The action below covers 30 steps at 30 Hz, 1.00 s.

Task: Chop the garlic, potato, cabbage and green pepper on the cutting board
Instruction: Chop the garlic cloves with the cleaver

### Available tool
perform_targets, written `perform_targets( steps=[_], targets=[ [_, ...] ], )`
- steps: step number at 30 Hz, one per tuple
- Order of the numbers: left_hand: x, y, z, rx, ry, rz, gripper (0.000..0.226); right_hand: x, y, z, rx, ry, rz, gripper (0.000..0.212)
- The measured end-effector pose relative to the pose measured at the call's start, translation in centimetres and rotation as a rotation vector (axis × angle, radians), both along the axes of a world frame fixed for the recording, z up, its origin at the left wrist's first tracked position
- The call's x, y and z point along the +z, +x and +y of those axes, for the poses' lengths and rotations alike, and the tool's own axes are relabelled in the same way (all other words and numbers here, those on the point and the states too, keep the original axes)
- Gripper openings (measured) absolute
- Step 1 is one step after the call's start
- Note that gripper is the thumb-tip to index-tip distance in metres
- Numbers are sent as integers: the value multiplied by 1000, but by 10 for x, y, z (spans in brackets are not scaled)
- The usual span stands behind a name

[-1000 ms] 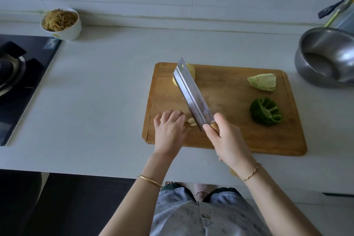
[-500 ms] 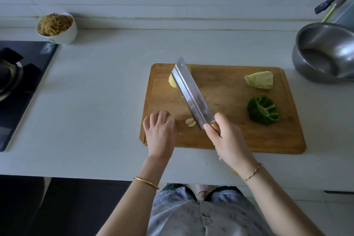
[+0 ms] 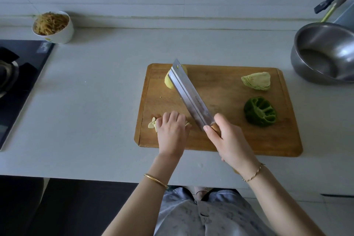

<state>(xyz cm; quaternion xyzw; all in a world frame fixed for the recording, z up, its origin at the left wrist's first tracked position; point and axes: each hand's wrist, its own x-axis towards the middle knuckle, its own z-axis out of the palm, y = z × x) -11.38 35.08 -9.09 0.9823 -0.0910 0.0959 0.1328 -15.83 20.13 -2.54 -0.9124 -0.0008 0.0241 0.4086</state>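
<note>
Your left hand (image 3: 171,130) is curling its fingers down over the garlic slices (image 3: 152,124) at the near left corner of the cutting board (image 3: 226,86). Your right hand (image 3: 228,140) is gripping the cleaver (image 3: 188,96), with the blade slanting toward the potato (image 3: 169,82). The cabbage (image 3: 256,81) and green pepper (image 3: 260,112) are lying at the right.

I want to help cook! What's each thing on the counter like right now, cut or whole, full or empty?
garlic, sliced, under the left hand, fingers curled
potato, unsliced, partly behind the cleaver
cabbage, one wedge, unchopped
green pepper, cut open, unchopped
cleaver, gripped by right hand, slanted over cutting board
steel bowl, looks empty
white bowl, full of brownish shreds
</note>
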Motion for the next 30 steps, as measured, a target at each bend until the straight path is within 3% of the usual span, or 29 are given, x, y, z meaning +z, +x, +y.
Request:
perform_targets(
  steps=[9,30],
  targets=[
    [-12,-13,17,102,-112,-89,24,-6,6,13,86,-34,68,34],
    [-16,-18,16,113,-228,-73,13,-11,8,22,96,-92,126,27]
  ],
)
